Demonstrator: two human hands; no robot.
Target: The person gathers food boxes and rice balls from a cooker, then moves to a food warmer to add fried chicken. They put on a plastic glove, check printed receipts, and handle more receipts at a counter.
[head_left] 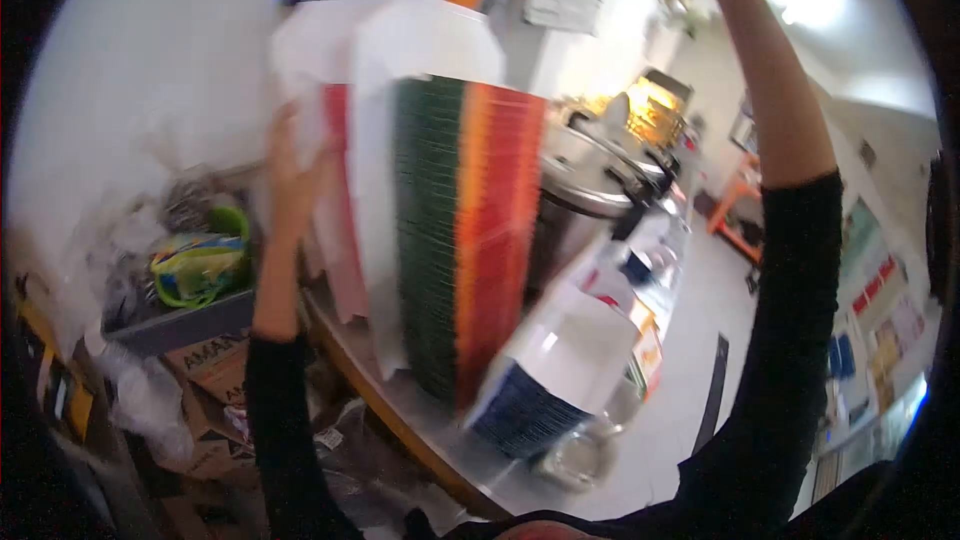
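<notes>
My left hand (290, 172), blurred, is up against the left side of tall stacks of nested paper food boxes (430, 230). Its fingers point upward, with the thumb apart from them. The stacks show white insides and green, orange and red outer sides, with a pinkish-red stack (342, 210) nearest my palm. My right forearm (775, 90) reaches up past the top edge, so that hand is out of the picture. Lower down, a shorter stack of white and dark blue paper boxes (540, 410) leans on the metal counter.
Behind the stacks stands a large steel pot (590, 175) with a black-handled lid. Clear plastic containers (580, 460) are beside the blue stack. At left are a green basket (215, 260) and a cardboard box (215, 370). An orange stool (738, 205) stands farther back on the floor.
</notes>
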